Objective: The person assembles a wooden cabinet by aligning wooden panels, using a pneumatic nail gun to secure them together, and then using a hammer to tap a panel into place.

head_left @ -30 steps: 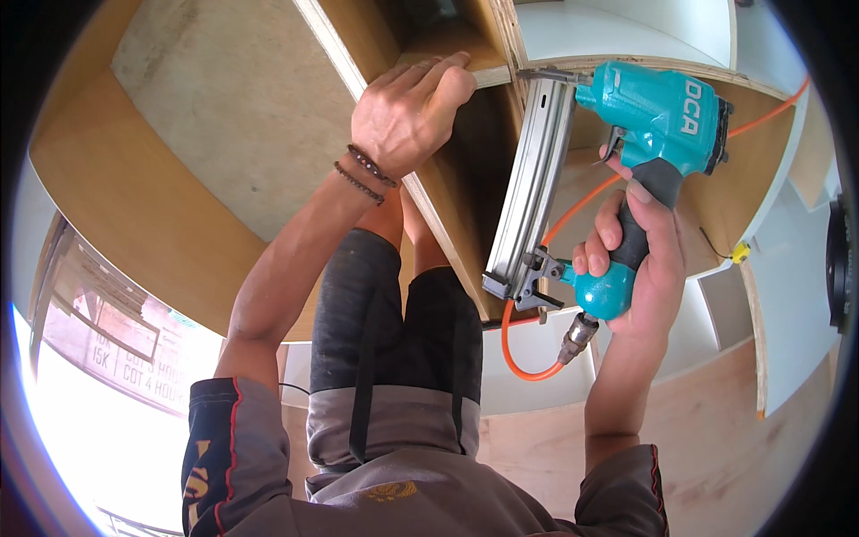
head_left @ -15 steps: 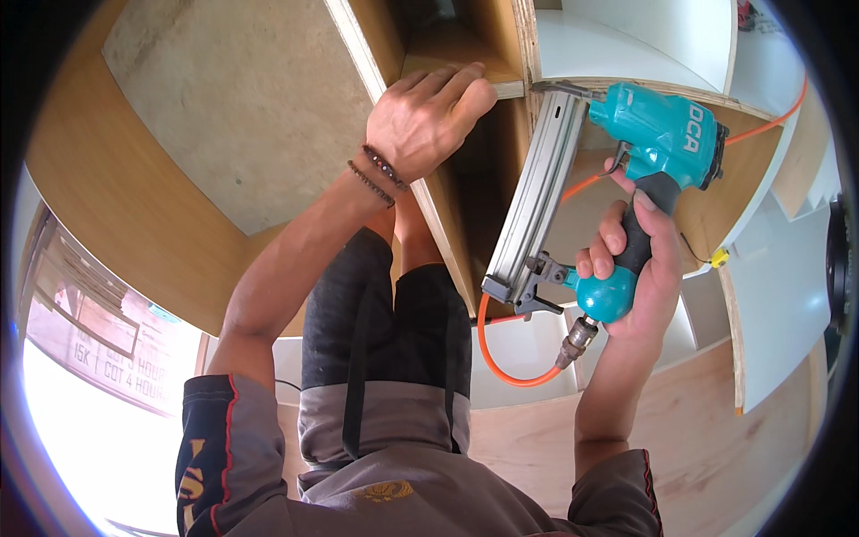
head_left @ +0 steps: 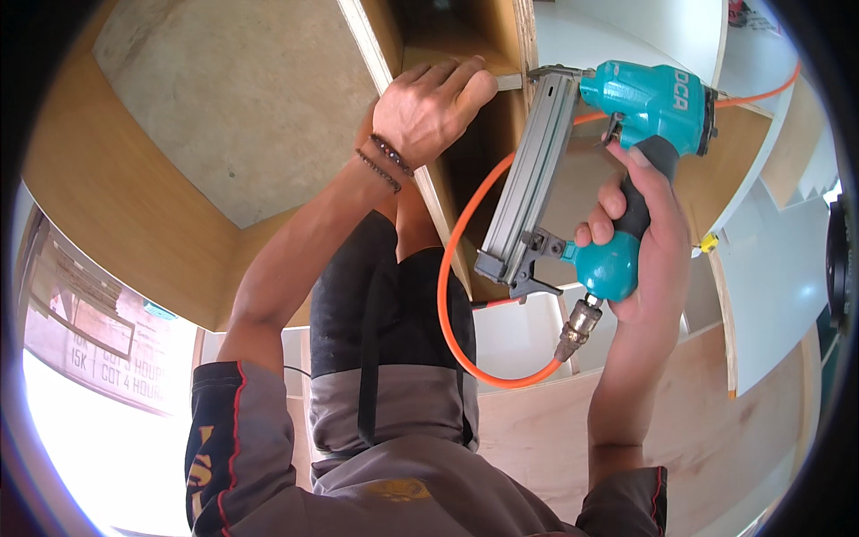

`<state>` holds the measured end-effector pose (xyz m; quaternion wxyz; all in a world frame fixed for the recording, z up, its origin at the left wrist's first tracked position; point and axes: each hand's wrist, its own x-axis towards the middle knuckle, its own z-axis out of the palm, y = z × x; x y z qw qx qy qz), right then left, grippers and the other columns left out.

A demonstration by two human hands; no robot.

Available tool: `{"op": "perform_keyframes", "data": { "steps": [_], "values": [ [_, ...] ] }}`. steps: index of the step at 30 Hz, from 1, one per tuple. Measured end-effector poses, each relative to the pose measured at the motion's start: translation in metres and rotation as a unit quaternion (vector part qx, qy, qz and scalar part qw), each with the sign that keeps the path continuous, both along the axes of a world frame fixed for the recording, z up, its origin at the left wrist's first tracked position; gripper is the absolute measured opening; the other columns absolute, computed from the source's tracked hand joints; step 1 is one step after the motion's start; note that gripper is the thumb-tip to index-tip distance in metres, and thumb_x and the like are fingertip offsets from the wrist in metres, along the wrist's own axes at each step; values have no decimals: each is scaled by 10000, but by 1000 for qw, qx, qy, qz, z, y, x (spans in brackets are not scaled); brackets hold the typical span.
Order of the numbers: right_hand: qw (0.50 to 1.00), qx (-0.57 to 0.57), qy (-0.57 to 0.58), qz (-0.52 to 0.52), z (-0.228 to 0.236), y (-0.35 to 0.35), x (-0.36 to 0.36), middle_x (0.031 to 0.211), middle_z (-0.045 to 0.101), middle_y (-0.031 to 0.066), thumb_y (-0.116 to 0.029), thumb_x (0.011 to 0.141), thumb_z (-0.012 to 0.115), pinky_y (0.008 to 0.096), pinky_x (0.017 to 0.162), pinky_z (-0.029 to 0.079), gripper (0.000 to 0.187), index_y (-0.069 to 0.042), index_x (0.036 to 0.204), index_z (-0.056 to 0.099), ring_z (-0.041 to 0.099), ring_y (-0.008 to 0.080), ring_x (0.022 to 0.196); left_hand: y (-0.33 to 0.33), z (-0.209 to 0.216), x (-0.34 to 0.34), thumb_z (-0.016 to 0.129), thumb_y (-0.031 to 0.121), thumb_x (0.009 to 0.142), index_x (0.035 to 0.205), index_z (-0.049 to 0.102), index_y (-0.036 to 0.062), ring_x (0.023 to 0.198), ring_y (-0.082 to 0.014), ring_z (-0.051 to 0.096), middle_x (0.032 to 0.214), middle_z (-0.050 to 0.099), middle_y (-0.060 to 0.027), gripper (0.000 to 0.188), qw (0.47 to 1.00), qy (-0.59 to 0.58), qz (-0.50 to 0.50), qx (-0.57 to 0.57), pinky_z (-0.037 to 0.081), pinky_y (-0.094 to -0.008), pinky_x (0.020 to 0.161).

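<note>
Nail gun (head_left: 626, 134) has swung in closer, nose now touching the plywood panel's (head_left: 425, 192) top edge; right hand (head_left: 649, 233) clamped on its grip, left hand (head_left: 429, 112) gripping the panel beside it, bracing for a shot.

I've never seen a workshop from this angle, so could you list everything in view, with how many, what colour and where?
Nail gun: one, teal with a grey magazine, right of centre, nose against the plywood edge.
Air hose: one, orange, looping below the gun.
Plywood panel: one, light brown, edge-on at centre.
White panels: several, at right.
Concrete floor: grey, upper left.
Bead bracelets: two, dark, on the left wrist.
Left hand: gripping the panel's top edge.
Right hand: wrapped round the gun's handle.
</note>
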<state>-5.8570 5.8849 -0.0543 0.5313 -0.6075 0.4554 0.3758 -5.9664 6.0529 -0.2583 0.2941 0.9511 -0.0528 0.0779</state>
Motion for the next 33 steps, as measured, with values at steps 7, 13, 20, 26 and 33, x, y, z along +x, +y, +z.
{"op": "perform_keyframes", "data": {
  "steps": [7,13,20,26,33],
  "values": [
    [997,-26,1,76,9,16,10,731,571,33,-285,958,701,367,558,547,270,-58,1026,571,602,164,583,-4,4,3,635,4,832,929,501,106,862,-250,751,1116,771,-46,195,1000,-12,5,-12,603,-363,688],
    [995,-37,31,87,7,20,19,724,570,28,-274,943,698,366,562,543,262,-59,1005,562,597,159,582,-2,2,2,634,8,839,932,495,107,882,-248,750,1100,771,-43,194,1000,-14,9,-11,605,-369,709],
    [997,-20,53,61,4,13,24,704,558,20,-279,927,708,370,582,538,268,-70,1010,560,573,149,582,-2,1,2,632,8,844,933,498,111,868,-245,751,1087,773,-37,191,1000,-6,12,-10,598,-356,690],
    [996,-20,44,73,5,14,23,702,558,15,-263,925,698,369,585,542,251,-71,1009,560,572,149,584,-2,1,4,634,9,846,937,502,115,854,-244,752,1073,775,-36,192,1000,-24,17,-7,602,-356,692],
    [996,-22,35,84,8,12,20,704,564,15,-251,938,679,364,584,544,234,-65,1019,563,575,147,587,-2,1,2,640,5,840,951,508,116,868,-249,751,1072,772,-37,205,1000,-21,13,-9,606,-360,707]
  ]
}}
